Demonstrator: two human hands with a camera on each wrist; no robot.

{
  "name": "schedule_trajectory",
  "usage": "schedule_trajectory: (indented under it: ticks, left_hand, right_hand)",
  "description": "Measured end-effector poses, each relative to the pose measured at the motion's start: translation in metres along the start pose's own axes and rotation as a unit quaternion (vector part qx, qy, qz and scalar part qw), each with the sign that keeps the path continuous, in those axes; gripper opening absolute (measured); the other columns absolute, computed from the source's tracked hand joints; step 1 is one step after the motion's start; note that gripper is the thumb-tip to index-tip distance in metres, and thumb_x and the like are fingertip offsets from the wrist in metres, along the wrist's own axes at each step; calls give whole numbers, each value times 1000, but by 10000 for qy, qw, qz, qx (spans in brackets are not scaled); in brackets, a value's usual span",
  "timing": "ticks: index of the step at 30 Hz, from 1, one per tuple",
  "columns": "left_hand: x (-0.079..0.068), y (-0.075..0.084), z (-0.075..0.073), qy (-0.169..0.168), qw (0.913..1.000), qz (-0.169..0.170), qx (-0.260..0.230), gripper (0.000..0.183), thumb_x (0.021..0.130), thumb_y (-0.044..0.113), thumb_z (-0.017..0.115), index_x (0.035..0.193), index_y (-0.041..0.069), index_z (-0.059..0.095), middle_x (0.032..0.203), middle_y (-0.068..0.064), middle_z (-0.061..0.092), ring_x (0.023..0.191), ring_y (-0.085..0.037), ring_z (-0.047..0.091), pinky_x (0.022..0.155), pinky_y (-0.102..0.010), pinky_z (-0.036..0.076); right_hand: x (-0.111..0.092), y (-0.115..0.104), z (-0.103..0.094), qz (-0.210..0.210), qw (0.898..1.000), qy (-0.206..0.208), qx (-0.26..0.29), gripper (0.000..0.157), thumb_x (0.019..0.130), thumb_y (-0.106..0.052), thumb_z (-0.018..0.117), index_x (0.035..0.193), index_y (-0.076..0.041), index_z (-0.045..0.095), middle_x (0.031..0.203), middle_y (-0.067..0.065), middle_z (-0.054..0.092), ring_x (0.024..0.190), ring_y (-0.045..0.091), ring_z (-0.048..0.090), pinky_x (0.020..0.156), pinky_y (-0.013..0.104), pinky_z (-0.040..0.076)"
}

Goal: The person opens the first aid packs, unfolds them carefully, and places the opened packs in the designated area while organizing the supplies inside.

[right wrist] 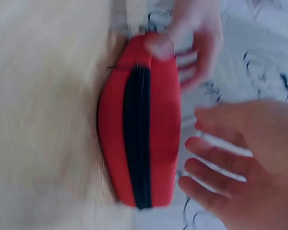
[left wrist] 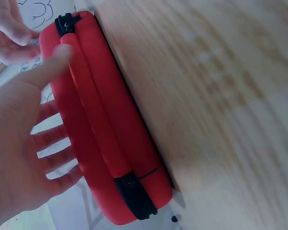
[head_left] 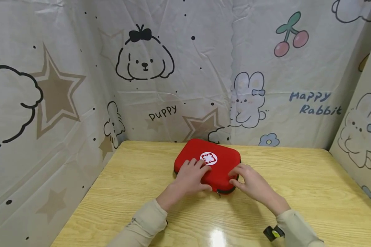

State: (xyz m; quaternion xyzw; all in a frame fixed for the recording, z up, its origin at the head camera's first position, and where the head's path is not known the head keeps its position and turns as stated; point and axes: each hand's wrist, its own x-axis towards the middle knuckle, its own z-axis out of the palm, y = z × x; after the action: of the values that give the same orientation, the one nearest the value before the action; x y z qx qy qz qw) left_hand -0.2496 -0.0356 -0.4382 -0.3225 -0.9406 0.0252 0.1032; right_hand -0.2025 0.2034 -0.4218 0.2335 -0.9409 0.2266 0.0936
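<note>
A red zippered first-aid case [head_left: 224, 168] with a white round emblem [head_left: 208, 158] lies flat on the table. My left hand [head_left: 190, 178] rests over its left front part, fingers spread across the lid. In the left wrist view, the left thumb [left wrist: 55, 64] lies against the red handle strip [left wrist: 93, 110] on the front side. Around the right front corner, my right hand [head_left: 251, 180] hovers with loosely bent fingers; the right wrist view shows them slightly apart from the case. A black zipper [right wrist: 137, 139] runs along the side, closed where visible.
The case stands on a light wood-grain table [head_left: 126, 199], towards its back edge. Behind and at both sides hangs a pale cloth [head_left: 204, 68] printed with cartoon animals. A dark strap device [head_left: 273, 233] sits at the right sleeve.
</note>
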Motion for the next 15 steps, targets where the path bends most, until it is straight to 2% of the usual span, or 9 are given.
schedule_trajectory:
  ticks: [3, 6, 9, 15]
  left_hand:
    - [-1, -1, 0, -91, 9999, 63, -71, 63, 80, 55, 76, 134, 29, 56, 133, 3, 54, 120, -21, 49, 103, -45, 42]
    - [-1, -1, 1, -134, 9998, 90, -137, 64, 80, 51, 78, 135, 28, 55, 133, 3, 54, 121, -21, 49, 104, -45, 41]
    - [-1, -2, 4, -99, 9998, 95, -136, 64, 79, 52, 78, 135, 29, 56, 133, 4, 54, 120, -20, 49, 103, -44, 42]
    - [1, -9, 9, 73, 9997, 129, -173, 64, 78, 52, 80, 134, 30, 57, 132, 5, 53, 119, -19, 50, 102, -40, 42]
  right_hand:
    - [6, 18, -1, -287, 9982, -508, 144, 43, 81, -17, 81, 121, -10, 66, 131, 14, 57, 123, 36, 50, 102, 54, 45]
    - [8, 30, 2, -386, 9951, -860, 291, 59, 80, -19, 82, 134, -10, 59, 147, 21, 44, 136, 44, 38, 107, 60, 38]
    - [8, 35, 6, -406, 9950, -860, 305, 62, 81, -21, 82, 136, -11, 57, 150, 21, 42, 139, 46, 34, 108, 62, 37]
    - [6, 31, 12, -399, 9974, -585, 156, 62, 81, -24, 82, 136, -11, 58, 147, 21, 45, 139, 50, 34, 107, 64, 37]
